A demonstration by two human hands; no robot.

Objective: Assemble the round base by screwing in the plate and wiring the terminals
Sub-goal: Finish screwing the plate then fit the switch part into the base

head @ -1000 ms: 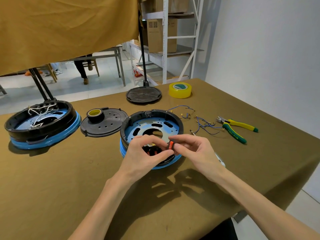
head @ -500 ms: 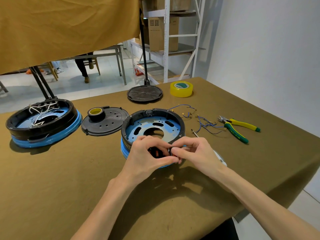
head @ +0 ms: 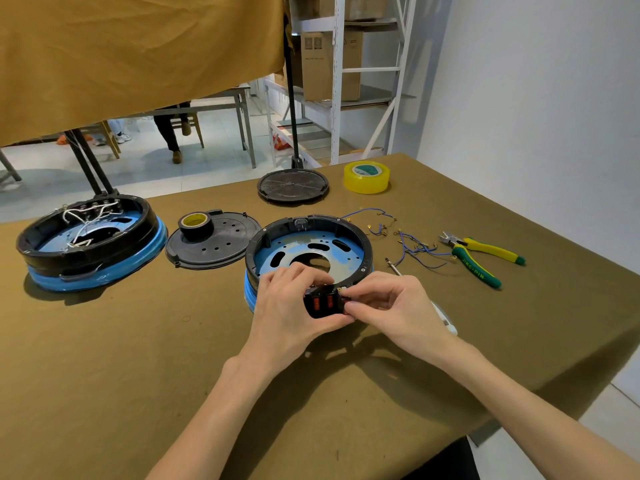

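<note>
So the round black base with the blue band and blue metal plate inside (head: 309,249) sits about centre frame on the olive cloth tabletop (head: 104,358). Both hands are at its near rim. The left hand (head: 291,310) has its grip clamped around a small black switch block with two red rockers (head: 325,302), thumb under, fingers over the top. The right hand (head: 394,306) is pinching at the right edge of that same block; what's between the fingertips is too small to tell.

Right of the base: a tangle of loose blue wires with gold terminals (head: 408,244), then yellow-and-green pliers (head: 481,258). Upper middle has a yellow tape roll (head: 366,177) and a flat black disc (head: 293,186). Left side: a black perforated cover plate (head: 214,244) with a black tape roll (head: 196,224) on it, and a second black-and-blue base with white wires (head: 86,242).
</note>
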